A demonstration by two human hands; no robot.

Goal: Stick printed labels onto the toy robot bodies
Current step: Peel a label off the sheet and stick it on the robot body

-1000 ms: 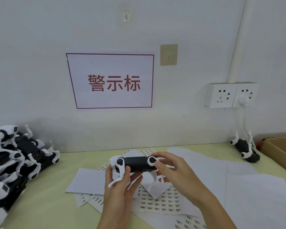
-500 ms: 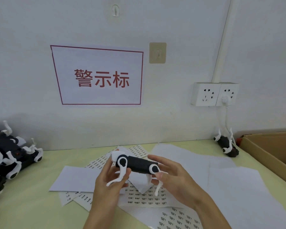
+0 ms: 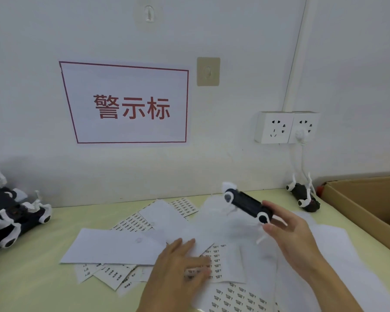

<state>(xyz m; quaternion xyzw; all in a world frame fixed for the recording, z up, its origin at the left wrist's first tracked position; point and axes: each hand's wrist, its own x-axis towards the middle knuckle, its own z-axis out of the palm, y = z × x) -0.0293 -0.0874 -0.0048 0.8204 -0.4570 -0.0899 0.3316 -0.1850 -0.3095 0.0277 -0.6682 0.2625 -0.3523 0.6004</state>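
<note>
Fingers of my right hand [image 3: 289, 238] curl around one end of a black toy robot body [image 3: 247, 204], lifting it clear of the papers, tilted, white legs dangling. Left hand [image 3: 180, 264] lies flat, fingers straight, pressing a label sheet [image 3: 216, 264] below and left of that grip. More robot bodies [image 3: 11, 212] piled far left.

The black toy robot body with white legs and white wheel hubs [image 3: 247, 204] is in my right hand [image 3: 289, 235]. Under my left hand [image 3: 182, 264] lie white label sheets printed in rows of small black text [image 3: 214, 262], blurred here. The table [image 3: 32, 280] is pale yellow-green, the cardboard box [image 3: 369, 206] brown, the white wall sign [image 3: 127, 104] red-bordered with red characters.
</note>
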